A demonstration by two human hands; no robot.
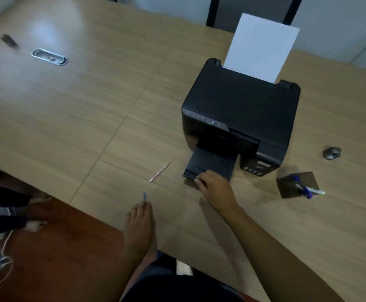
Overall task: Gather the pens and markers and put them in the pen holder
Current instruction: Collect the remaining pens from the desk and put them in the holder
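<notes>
A short blue pen (pixel 144 196) lies on the wooden table (pixel 68 110) near its front edge. My left hand (pixel 139 225) rests flat with straight fingers, its fingertips touching the pen's near end. A pink pencil-like pen (pixel 160 172) lies loose further in, left of the printer. My right hand (pixel 215 189) has its fingers curled at the front edge of the printer's output tray (pixel 212 163); I cannot tell whether it holds anything. The brown pen holder (pixel 286 186) stands at the right with blue pens (pixel 306 190) and a white marker (pixel 318 192) leaning out of it.
A black printer (pixel 241 110) with a white sheet (pixel 262 46) upright in its feeder fills the table's middle right. A small metal object (pixel 332 152) sits right of it. A cable port (pixel 49 57) is at the far left. Another person's legs (pixel 5 205) and red-brown floor (pixel 58 247) show lower left.
</notes>
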